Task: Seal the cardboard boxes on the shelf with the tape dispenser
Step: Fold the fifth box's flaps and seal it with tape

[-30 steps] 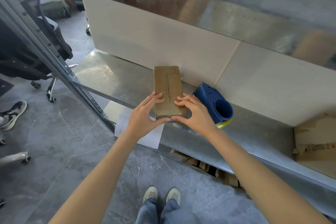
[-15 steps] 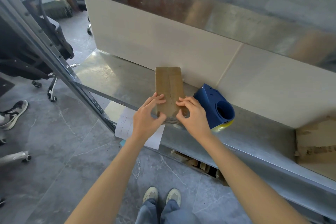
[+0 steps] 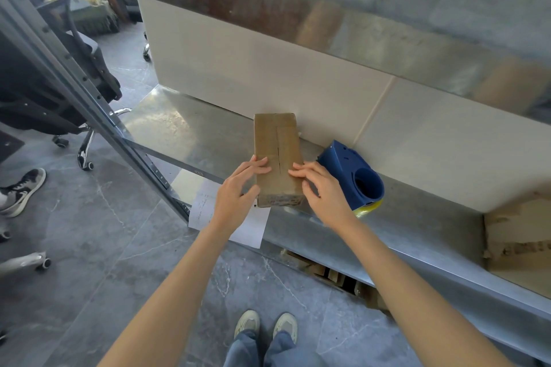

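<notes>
The left hand [image 3: 235, 192] is lying with nearly straight fingers on the left flap of the cardboard box [image 3: 275, 140], thumb against its side; the right hand [image 3: 323, 191] is pressing relaxed fingers on the right flap, gripping nothing. The box is sitting on the metal shelf [image 3: 179, 128], the blue tape dispenser [image 3: 351, 173] lying just right of it

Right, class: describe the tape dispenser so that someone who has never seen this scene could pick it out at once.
Find the long metal shelf against the pale wall. Just right of the small cardboard box at its middle sits the tape dispenser. It alone is blue plastic, with a round hole and yellowish tape underneath.
</notes>
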Available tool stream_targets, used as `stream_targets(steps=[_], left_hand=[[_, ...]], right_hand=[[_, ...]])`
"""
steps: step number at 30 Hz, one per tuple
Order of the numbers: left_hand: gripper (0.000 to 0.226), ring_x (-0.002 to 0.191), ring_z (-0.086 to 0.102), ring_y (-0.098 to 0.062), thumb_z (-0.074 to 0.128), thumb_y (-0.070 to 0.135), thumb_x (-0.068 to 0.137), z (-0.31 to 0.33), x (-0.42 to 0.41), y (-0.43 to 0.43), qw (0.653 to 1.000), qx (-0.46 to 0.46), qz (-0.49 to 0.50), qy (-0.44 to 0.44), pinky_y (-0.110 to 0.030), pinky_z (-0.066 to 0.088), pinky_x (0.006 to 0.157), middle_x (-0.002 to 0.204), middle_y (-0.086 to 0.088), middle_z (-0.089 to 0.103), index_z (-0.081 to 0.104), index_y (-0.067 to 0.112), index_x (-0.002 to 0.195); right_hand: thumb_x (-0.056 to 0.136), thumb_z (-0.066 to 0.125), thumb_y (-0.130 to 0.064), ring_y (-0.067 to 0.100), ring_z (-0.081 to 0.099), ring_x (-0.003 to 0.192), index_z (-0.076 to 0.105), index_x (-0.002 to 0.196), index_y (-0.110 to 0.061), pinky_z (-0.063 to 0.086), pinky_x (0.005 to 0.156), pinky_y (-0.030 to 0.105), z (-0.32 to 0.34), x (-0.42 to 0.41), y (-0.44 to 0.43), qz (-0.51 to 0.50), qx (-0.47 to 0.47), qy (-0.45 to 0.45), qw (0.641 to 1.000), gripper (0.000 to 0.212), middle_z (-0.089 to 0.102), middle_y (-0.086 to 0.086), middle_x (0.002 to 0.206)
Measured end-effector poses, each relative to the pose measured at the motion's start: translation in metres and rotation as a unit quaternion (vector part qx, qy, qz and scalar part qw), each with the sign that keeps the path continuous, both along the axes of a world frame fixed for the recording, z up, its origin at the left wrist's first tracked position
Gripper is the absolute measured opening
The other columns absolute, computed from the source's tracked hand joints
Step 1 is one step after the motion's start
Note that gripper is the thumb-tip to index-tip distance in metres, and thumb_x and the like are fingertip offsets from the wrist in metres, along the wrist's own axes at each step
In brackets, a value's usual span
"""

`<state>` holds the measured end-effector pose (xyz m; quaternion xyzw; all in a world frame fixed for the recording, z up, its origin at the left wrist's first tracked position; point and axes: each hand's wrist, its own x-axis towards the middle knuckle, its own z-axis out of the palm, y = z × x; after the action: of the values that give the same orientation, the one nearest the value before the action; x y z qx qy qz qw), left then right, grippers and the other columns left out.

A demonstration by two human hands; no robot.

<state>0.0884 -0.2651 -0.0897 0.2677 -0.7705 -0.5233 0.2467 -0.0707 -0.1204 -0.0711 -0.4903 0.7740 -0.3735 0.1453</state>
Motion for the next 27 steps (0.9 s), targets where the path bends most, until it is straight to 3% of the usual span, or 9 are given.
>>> stream_targets(steps=[2, 4, 8, 11, 15, 20, 24, 27], left_hand=[[0.049, 0.14, 0.035, 0.004, 0.046, 0.005, 0.078, -0.002, 0.001, -0.003, 1.0, 0.016, -0.013, 0.001, -0.037, 0.049, 0.079, 0.134, 0.024, 0.057, 0.071, 0.027, 0.114], [0.048, 0.141, 0.034, 0.004, 0.048, 0.007, 0.079, -0.001, 0.003, -0.008, 0.999, 0.016, -0.035, -0.001, -0.026, 0.047, 0.092, 0.135, 0.025, 0.056, 0.07, 0.027, 0.116], [0.051, 0.142, 0.033, 0.004, 0.05, 0.006, 0.077, 0.003, 0.005, -0.013, 0.998, -0.01, -0.06, -0.022, -0.003, 0.039, 0.089, 0.138, 0.027, 0.054, 0.069, 0.031, 0.118], [0.053, 0.141, 0.036, 0.004, 0.052, -0.002, 0.078, 0.001, 0.006, -0.012, 0.998, -0.038, -0.05, -0.019, -0.012, 0.044, 0.094, 0.137, 0.025, 0.055, 0.069, 0.03, 0.118], [0.051, 0.137, 0.041, 0.004, 0.057, -0.012, 0.081, -0.005, 0.002, -0.007, 0.998, -0.053, -0.014, 0.006, -0.022, 0.046, 0.103, 0.133, 0.021, 0.059, 0.073, 0.023, 0.115], [0.041, 0.135, 0.046, 0.001, 0.061, -0.007, 0.084, -0.01, 0.0, -0.004, 0.996, -0.083, 0.011, 0.027, -0.032, 0.055, 0.094, 0.13, 0.018, 0.063, 0.074, 0.02, 0.111], [0.033, 0.133, 0.047, 0.003, 0.065, 0.0, 0.084, -0.009, -0.002, 0.0, 0.994, -0.104, 0.033, 0.027, -0.031, 0.054, 0.095, 0.127, 0.021, 0.063, 0.074, 0.022, 0.107], [0.028, 0.132, 0.047, 0.005, 0.07, 0.009, 0.085, -0.007, -0.003, 0.0, 0.993, -0.109, 0.032, 0.015, -0.033, 0.055, 0.094, 0.127, 0.024, 0.062, 0.072, 0.026, 0.107]], right_hand=[[0.098, 0.05, 0.0, 0.001, 0.046, 0.125, 0.066, 0.124, -0.015, 0.031, 0.107, 0.01, 0.002, -0.001, 0.0, 0.004, 0.006, -0.008, 1.0, 0.034, 0.057, -0.008, 0.128], [0.096, 0.052, -0.002, 0.001, 0.045, 0.127, 0.064, 0.127, -0.018, 0.029, 0.105, 0.008, 0.005, -0.004, 0.002, 0.022, 0.023, -0.02, 0.999, 0.038, 0.054, -0.01, 0.131], [0.086, 0.053, 0.005, 0.0, 0.042, 0.129, 0.058, 0.133, -0.024, 0.031, 0.103, 0.01, 0.013, -0.013, 0.006, 0.069, 0.086, -0.013, 0.994, 0.055, 0.049, -0.011, 0.14], [0.095, 0.051, 0.0, 0.001, 0.047, 0.123, 0.058, 0.133, -0.024, 0.036, 0.095, 0.006, 0.015, -0.014, 0.004, 0.055, 0.077, -0.009, 0.995, 0.045, 0.052, -0.01, 0.136], [0.101, 0.049, -0.009, 0.004, 0.053, 0.111, 0.059, 0.129, -0.023, 0.045, 0.088, 0.017, 0.013, -0.011, 0.001, 0.031, 0.053, -0.015, 0.998, 0.033, 0.056, -0.008, 0.125], [0.097, 0.056, -0.008, 0.005, 0.055, 0.107, 0.065, 0.118, -0.02, 0.045, 0.088, 0.015, 0.004, -0.004, -0.003, -0.003, 0.006, -0.008, 1.0, 0.026, 0.061, -0.005, 0.115], [0.092, 0.061, -0.005, 0.007, 0.06, 0.103, 0.069, 0.108, -0.016, 0.051, 0.089, 0.024, -0.001, 0.002, -0.007, -0.051, -0.046, -0.004, 0.998, 0.02, 0.064, -0.007, 0.106], [0.092, 0.066, -0.014, 0.007, 0.06, 0.103, 0.069, 0.109, -0.016, 0.053, 0.088, 0.031, -0.001, 0.003, -0.01, -0.062, -0.043, 0.0, 0.997, 0.017, 0.063, -0.009, 0.106]])
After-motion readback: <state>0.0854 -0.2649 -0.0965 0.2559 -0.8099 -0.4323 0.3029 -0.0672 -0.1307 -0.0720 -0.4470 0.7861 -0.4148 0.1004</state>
